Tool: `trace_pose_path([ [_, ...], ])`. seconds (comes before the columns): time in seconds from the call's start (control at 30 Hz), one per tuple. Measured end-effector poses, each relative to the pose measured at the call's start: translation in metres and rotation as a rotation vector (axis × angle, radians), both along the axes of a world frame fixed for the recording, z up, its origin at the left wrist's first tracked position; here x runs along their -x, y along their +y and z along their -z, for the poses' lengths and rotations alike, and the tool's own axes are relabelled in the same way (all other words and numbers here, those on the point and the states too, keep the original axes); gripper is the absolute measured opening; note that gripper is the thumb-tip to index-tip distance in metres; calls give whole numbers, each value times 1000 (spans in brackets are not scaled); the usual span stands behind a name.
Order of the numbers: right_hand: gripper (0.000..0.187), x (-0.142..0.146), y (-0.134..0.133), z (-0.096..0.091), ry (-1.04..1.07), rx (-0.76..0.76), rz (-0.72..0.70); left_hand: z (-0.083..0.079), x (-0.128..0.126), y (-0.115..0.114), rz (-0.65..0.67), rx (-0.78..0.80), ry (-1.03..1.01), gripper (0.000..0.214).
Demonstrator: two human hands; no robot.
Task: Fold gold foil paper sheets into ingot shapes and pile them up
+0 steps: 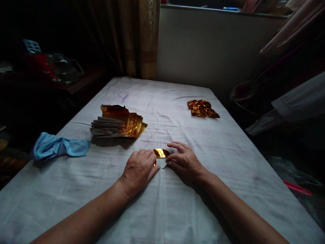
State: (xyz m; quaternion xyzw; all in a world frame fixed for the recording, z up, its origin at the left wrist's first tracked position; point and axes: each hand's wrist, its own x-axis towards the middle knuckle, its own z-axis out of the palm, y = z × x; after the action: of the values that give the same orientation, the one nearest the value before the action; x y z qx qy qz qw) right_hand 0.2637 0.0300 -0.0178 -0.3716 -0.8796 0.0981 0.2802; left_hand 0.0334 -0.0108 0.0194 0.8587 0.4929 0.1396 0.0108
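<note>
A small gold foil paper (pixel 160 153) with a white underside lies on the white sheet (pixel 162 210) in front of me. My left hand (pixel 139 169) rests on its left part, fingers curled down over it. My right hand (pixel 184 161) pinches its right edge with thumb and fingers pressed together. Both hands press the paper flat against the sheet. Part of the paper is hidden under my fingers.
A fanned stack of gold foil sheets (pixel 118 126) lies to the left. A small heap of folded gold pieces (pixel 202 108) sits at the back right. A blue cloth (pixel 58 146) lies at the left edge. A dark side table with a glass pot (pixel 63 67) stands beyond.
</note>
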Motion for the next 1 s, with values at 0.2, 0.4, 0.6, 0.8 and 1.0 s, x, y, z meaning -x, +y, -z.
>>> trace_pose_path([
  [0.2,8,5,6,3,28,46,-29,6,0,0,-6,-21,-23,19],
  [0.4,7,6,9,2,12,69,-42,6,-4,1,-26,-26,-5,24],
  [0.6,4,11,11,3,16,71,-5,6,-5,1,-36,-13,17,25],
  [0.8,2,14,11,2,16,81,-2,7,-5,0,-27,-39,12,23],
  [1.0,7,14,12,3,26,88,2,9,-5,-1,-28,-64,27,19],
])
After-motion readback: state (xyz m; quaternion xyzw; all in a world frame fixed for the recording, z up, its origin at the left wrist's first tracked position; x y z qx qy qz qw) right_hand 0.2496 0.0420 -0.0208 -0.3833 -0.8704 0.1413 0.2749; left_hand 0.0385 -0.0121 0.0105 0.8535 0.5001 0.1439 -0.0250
